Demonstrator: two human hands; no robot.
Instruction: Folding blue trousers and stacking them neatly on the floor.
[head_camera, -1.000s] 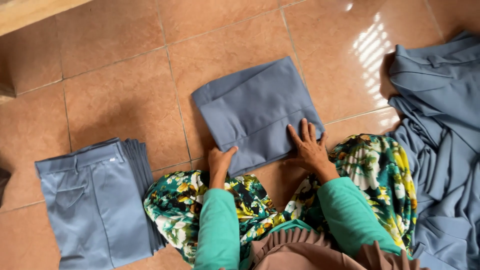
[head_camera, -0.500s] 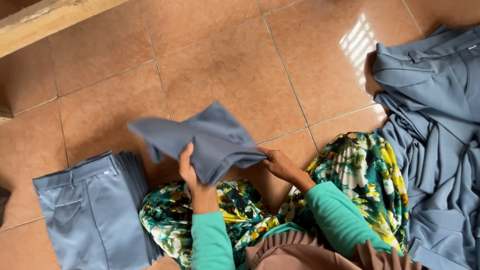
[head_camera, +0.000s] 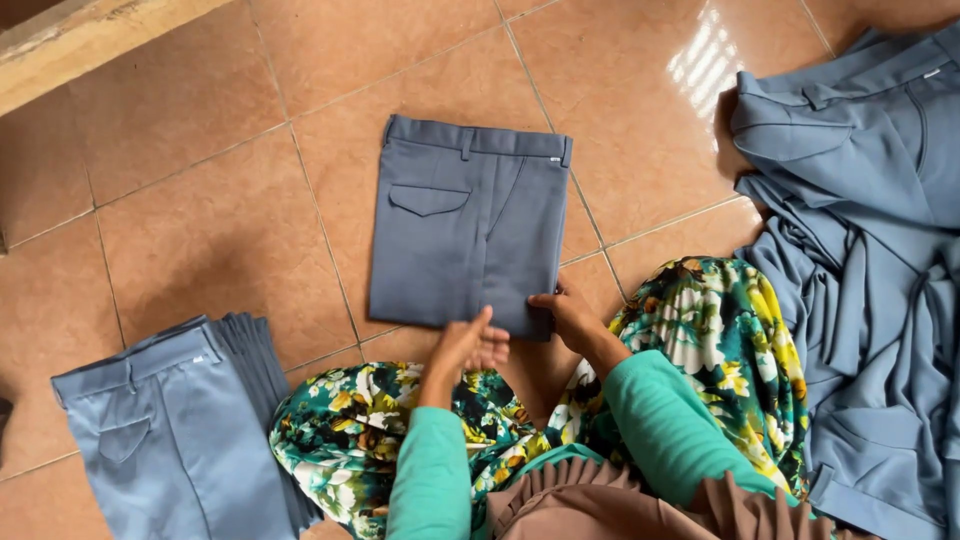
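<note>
While both hands (head_camera: 520, 330) rest open-fingered at its near edge, the folded grey trousers (head_camera: 468, 230) lie flat, pocket up.

Matt grey cloth folded trousers (head_camera: 468, 225), glossy smooth terracotta floor tiles (head_camera: 200, 220), floral printed cloth skirt (head_camera: 700, 330), rough wooden beam (head_camera: 90, 40)

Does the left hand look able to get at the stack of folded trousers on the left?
Probably yes. The left hand hovers at the near edge of the folded trousers. Only bare floor tile lies between it and the stack beside the left knee.
</note>
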